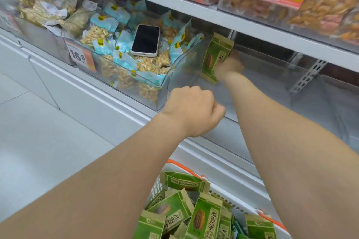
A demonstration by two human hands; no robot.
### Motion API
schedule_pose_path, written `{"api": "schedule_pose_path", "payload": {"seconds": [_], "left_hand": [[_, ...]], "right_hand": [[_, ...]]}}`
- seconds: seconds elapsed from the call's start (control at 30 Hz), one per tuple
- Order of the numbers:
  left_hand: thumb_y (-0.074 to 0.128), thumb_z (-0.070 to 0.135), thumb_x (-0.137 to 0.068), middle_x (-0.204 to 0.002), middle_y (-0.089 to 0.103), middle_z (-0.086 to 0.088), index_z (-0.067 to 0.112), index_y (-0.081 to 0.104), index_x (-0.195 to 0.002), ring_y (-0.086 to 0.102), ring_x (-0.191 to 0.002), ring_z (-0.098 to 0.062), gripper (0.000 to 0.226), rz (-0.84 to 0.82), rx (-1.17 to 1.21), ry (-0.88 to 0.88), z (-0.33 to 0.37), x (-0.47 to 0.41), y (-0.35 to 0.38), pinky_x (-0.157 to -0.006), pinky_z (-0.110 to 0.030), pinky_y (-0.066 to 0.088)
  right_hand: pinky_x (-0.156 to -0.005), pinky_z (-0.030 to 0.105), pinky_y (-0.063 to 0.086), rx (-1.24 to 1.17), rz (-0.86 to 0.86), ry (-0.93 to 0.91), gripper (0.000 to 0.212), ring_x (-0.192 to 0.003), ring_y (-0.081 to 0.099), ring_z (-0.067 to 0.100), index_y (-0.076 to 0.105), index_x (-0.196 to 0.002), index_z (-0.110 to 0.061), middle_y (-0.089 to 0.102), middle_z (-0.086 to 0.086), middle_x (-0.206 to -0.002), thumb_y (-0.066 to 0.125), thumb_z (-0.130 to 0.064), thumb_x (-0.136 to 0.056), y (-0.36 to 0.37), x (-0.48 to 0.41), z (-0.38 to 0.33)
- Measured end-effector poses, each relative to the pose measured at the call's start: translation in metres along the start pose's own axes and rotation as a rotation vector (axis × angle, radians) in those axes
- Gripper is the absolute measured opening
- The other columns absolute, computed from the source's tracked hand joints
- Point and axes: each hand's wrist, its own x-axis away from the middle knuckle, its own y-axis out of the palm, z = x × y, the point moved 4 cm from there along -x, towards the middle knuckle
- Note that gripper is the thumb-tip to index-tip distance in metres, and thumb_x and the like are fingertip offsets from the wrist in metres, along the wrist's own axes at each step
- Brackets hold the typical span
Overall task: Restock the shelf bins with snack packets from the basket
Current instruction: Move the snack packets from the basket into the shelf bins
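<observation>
My right hand [229, 66] reaches deep into a clear plastic shelf bin [320, 103] and grips a green snack packet [214, 54], which stands upright against the bin's left wall. My left hand [194, 110] hovers in a fist at the bin's front edge; nothing shows in it. Below, a white basket with an orange rim [179, 164] holds several more green packets [206, 217].
The neighbouring bin on the left [155, 101] is full of blue-and-clear nut packets, with a smartphone [145, 40] lying on top. An orange price tag [81, 57] hangs on its front. An upper shelf [194, 7] carries more bins of snacks. White floor lies at left.
</observation>
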Motion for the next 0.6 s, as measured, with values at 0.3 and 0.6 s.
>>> {"api": "schedule_pose_path", "payload": {"seconds": [0.3,0.6], "left_hand": [[0.041,0.037,-0.099,-0.057,0.034,-0.004,0.017,0.034,-0.058,0.028,-0.050,-0.022,0.046,0.021,-0.078,-0.019,0.005,0.002,-0.002,-0.052,-0.036,0.011],[0.037,0.035,-0.097,-0.058,0.039,-0.005,0.016,0.037,-0.058,0.032,-0.052,-0.024,0.044,-0.027,-0.031,-0.013,0.006,0.002,0.002,-0.080,-0.041,0.030]], "right_hand": [[-0.088,0.034,0.052,-0.035,0.145,-0.097,0.025,-0.116,0.064,0.031,0.066,-0.121,-0.009,0.066,0.012,-0.125,0.055,-0.018,-0.100,-0.005,0.001,0.005],[-0.110,0.044,0.048,0.109,-0.244,-0.134,0.057,-0.145,0.039,0.036,0.050,-0.148,-0.019,0.030,0.013,-0.165,0.055,-0.003,-0.093,-0.002,0.019,0.008]]}}
